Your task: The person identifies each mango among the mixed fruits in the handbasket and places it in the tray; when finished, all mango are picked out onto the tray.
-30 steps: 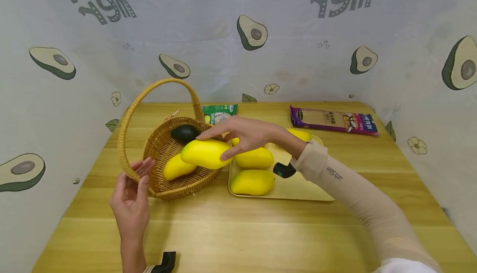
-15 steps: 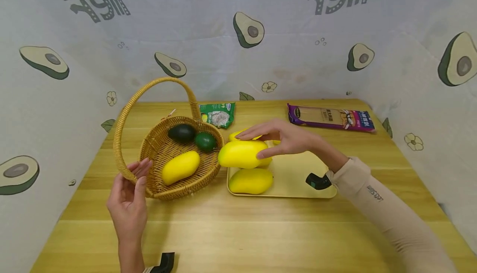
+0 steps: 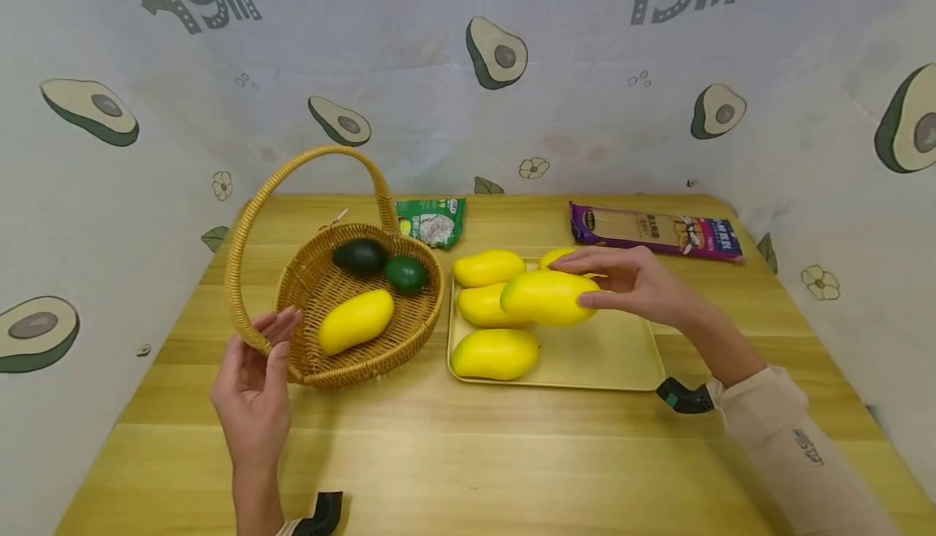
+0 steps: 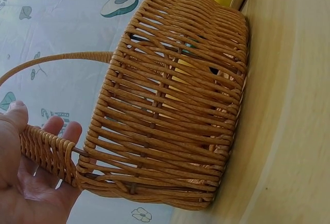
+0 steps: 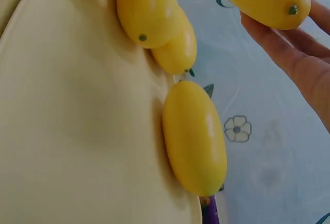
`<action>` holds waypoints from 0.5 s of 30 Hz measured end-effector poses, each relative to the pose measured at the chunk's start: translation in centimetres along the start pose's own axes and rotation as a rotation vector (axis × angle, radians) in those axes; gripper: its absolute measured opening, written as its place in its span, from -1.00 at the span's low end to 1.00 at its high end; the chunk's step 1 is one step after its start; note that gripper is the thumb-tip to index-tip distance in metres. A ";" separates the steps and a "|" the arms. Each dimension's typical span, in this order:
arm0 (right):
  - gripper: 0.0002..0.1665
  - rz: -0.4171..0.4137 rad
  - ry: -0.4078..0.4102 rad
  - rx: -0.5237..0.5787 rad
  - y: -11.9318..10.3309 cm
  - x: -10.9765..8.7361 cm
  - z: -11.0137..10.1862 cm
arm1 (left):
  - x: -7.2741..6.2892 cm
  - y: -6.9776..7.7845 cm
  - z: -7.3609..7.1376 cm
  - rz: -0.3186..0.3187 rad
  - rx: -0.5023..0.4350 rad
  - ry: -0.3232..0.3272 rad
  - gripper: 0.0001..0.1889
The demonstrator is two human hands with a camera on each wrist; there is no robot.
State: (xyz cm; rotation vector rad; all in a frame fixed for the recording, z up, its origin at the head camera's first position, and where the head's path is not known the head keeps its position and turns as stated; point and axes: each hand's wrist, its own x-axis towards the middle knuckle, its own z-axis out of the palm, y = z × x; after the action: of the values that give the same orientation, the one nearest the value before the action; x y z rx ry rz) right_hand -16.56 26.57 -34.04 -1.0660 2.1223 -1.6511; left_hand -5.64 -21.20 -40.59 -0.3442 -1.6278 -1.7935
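My left hand (image 3: 256, 406) holds the lower end of the handle (image 3: 236, 268) of a wicker basket (image 3: 417, 349). In the left wrist view, thumb and fingers curl round that handle beside the woven wall. Inside the basket lie a yellow mango (image 3: 356, 322), a blackish avocado (image 3: 360, 257) and a smaller dark green fruit (image 3: 406, 274). Over the yellow tray (image 3: 607, 361), my right hand (image 3: 643, 284) pinches another mango (image 3: 544, 298) between thumb and fingers. It hangs above the tray, partly hiding the mangoes behind. Several mangoes rest there, among them a front one (image 3: 496, 354).
Behind the basket lies a green packet (image 3: 433, 222). A purple pasta pack (image 3: 654, 231) lies at the back right of the wooden table (image 3: 468, 455). A cloth with printed avocados (image 3: 497, 53) hangs behind and at both sides.
My right hand has carried the mango rightward from over the basket to over the tray. The green fruit in the basket has come into sight. My left hand stays on the handle.
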 end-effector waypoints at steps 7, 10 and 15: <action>-0.48 0.128 0.128 -0.030 0.6 -2.7 -0.7 | 0.1 0.0 0.1 0.001 0.004 0.004 -0.64; -0.48 0.175 0.175 -0.055 0.9 -3.8 -0.9 | 0.0 -0.1 0.1 -0.006 -0.003 0.005 -0.63; -0.50 0.253 0.249 -0.117 1.7 -5.1 -0.7 | -0.1 -0.1 0.1 -0.018 -0.016 0.011 -0.62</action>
State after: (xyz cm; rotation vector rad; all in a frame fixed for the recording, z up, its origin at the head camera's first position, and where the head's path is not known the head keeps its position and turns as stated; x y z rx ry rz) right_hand -14.08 30.63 -36.59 -0.6117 2.4188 -1.6255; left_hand -5.59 -21.11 -40.71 -0.3268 -1.6150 -1.8193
